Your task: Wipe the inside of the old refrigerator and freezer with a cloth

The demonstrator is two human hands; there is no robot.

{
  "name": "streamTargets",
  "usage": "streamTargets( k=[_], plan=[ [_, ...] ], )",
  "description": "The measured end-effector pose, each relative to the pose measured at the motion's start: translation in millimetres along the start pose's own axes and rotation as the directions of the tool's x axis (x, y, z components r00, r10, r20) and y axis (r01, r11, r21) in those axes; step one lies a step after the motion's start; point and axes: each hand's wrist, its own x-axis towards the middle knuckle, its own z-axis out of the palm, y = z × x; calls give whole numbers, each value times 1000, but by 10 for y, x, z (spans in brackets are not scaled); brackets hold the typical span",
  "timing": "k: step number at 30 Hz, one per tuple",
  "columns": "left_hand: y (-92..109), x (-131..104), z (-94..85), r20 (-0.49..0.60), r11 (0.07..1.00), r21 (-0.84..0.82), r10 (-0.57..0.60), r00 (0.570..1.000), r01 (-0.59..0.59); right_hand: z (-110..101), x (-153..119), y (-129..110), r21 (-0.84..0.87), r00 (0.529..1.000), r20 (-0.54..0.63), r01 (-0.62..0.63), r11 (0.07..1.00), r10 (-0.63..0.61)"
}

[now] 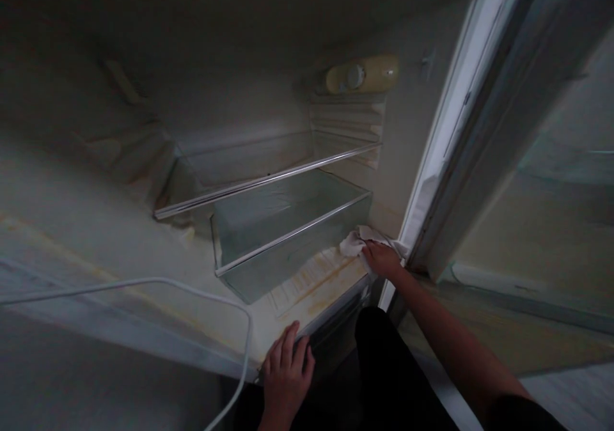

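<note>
Inside the open fridge, my right hand is closed on a white cloth, pressing it at the right end of the fridge floor by the door-side edge. The fridge floor shows yellowish-brown stains along its ridges. My left hand lies at the front edge of the fridge, fingers spread, holding nothing. Just behind the stained floor sits a clear drawer with a light rim.
A glass shelf spans the fridge above the drawer. A yellowish dial housing is on the side wall. A white cable loops across the front left. The fridge door stands open at right.
</note>
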Motion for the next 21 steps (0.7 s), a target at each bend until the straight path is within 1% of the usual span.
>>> streamTargets(
  k=[3, 5, 8, 10, 12, 13, 14, 15, 16, 17, 18, 20, 21],
  plan=[
    [-46, -6, 4, 6, 999, -1, 38, 999, -38, -45, 53, -14, 18, 1000, -3, -12, 1000, 12],
    [-59, -8, 22, -7, 999, 14, 49, 999, -49, -53, 48, -31, 24, 999, -17, -49, 999, 49],
    [-79, -13, 58, -31, 997, 41, 67, 997, -66, -47, -31, -95, 26, 994, -40, -103, 994, 104],
    [-97, -19, 76, -30, 995, 46, 90, 996, -88, -27, -131, -182, 25, 994, -41, -100, 995, 101],
    [-111, -24, 94, -20, 993, 39, 111, 994, -110, 19, -259, -320, 44, 999, -15, -35, 998, 36],
    [-114, -26, 105, -19, 993, 32, 112, 994, -111, 56, -328, -408, 76, 1000, -2, 27, 997, -27],
    [-113, -29, 120, -24, 994, 27, 104, 994, -104, 103, -400, -507, 133, 993, 8, 113, 985, -115],
    [-108, -32, 136, -30, 996, 23, 87, 996, -86, 158, -473, -614, 210, 978, -8, 204, 956, -207],
    [-97, -40, 154, -38, 998, 19, 62, 997, -61, 220, -547, -726, 293, 946, -43, 319, 901, -321],
    [-80, -52, 169, -49, 999, 8, 32, 998, -32, 283, -625, -839, 367, 909, -87, 410, 835, -408],
    [-56, -70, 178, -49, 1000, -12, -7, 999, 6, 343, -708, -950, 428, 886, -98, 448, 785, -453],
    [20, -131, 164, -15, 993, -85, -80, 997, 79, 439, -903, -1151, 547, 898, -113, 413, 728, -425],
    [76, -172, 138, 24, 984, -134, -114, 993, 116, 470, -1018, -1235, 643, 903, -133, 393, 658, -409]
  ],
)
